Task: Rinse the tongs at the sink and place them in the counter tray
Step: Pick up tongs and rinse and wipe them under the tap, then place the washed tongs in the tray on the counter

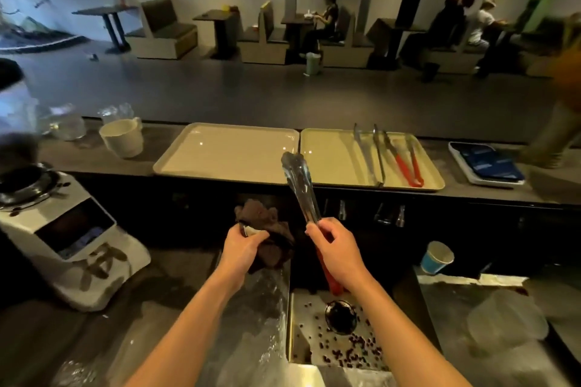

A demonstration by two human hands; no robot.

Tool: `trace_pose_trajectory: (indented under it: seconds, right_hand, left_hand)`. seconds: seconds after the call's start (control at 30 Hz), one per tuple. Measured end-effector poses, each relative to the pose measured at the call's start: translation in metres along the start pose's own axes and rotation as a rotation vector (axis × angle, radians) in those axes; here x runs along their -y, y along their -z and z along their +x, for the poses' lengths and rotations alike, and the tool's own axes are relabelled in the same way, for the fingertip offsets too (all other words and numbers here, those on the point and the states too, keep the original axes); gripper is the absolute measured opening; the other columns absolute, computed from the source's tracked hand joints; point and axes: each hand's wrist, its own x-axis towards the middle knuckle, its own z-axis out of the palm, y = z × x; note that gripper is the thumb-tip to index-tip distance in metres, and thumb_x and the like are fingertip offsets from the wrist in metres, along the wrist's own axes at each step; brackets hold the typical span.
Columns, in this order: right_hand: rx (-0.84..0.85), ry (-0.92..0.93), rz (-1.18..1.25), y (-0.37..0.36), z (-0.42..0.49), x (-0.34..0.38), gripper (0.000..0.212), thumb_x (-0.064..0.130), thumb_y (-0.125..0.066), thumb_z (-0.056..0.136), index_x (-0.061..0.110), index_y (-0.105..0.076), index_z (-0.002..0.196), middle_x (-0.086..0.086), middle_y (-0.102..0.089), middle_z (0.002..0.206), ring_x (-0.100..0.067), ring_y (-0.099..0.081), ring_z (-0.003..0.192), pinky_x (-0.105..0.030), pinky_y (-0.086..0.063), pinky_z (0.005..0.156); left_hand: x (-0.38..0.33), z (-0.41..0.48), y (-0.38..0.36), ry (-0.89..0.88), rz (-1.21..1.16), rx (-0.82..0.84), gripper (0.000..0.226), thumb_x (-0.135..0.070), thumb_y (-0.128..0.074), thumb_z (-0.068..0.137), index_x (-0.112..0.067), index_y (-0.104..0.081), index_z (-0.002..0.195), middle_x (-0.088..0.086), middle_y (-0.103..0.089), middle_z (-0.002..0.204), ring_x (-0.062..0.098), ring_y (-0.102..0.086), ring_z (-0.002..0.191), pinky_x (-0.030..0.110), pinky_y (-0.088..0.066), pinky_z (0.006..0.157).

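Note:
My right hand (338,250) grips metal tongs (298,181) with red handles, held above the sink (309,333); their closed tips point up toward the counter trays. My left hand (242,248) clutches a dark brown cloth (264,223) at the sink's left edge. On the raised counter sit two cream trays: the left tray (226,151) holds nothing, while the right tray (327,157) carries two other pairs of tongs, one all metal (369,154) and one with red handles (404,160). Dark beans lie scattered around the sink drain (341,316).
A white coffee grinder (67,236) stands at the left, a white cup (122,137) on the counter behind it. A blue paper cup (435,258) and a clear plastic lid (506,316) sit to the right. A small dark-blue tray (485,165) rests at the counter's right end.

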Motion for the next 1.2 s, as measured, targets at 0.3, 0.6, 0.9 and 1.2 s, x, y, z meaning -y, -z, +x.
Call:
trace_pose_trajectory:
  seconds: [0.3,0.6,0.9,1.2]
  right_hand:
    - [-0.111,-0.012,-0.317,0.073,0.122,-0.002,0.034,0.049,-0.053,0.098,0.026,-0.048,0.073,0.004,-0.051,0.09,-0.009,-0.049,0.075,-0.024,-0.035,0.06]
    - [-0.044,-0.111,-0.745,0.082,0.231,0.0,0.041,0.051,-0.049,0.098,0.012,-0.059,0.092,0.0,-0.058,0.081,-0.011,-0.052,0.059,-0.026,-0.031,0.046]
    - [-0.033,-0.11,-0.883,0.071,0.26,-0.003,0.041,0.045,-0.051,0.098,0.006,-0.066,0.101,-0.011,-0.065,0.102,-0.021,-0.054,0.076,-0.029,-0.042,0.066]
    - [-0.134,-0.129,-0.907,0.063,0.256,-0.004,0.063,0.058,-0.043,0.096,0.008,-0.049,0.135,-0.019,-0.051,0.134,-0.032,-0.056,0.116,-0.037,-0.05,0.084]
  left_hand:
    - [-0.034,0.055,-0.07,-0.078,0.15,0.07,0.014,-0.015,-0.072,0.087,-0.022,-0.06,0.087,0.0,-0.07,0.089,0.016,-0.068,0.085,0.024,-0.052,0.069]
    - [-0.05,0.093,-0.102,-0.06,0.229,0.042,0.026,-0.023,-0.07,0.088,-0.002,-0.064,0.1,0.018,-0.071,0.098,0.024,-0.07,0.087,0.046,-0.058,0.085]
    - [-0.057,0.103,-0.109,-0.032,0.203,0.043,0.018,-0.02,-0.069,0.087,-0.004,-0.067,0.096,0.022,-0.071,0.098,0.028,-0.071,0.086,0.047,-0.056,0.085]
    - [-0.059,0.096,-0.103,-0.013,0.119,0.036,0.002,-0.014,-0.066,0.091,-0.013,-0.065,0.09,0.007,-0.072,0.089,0.017,-0.069,0.083,0.029,-0.057,0.072]
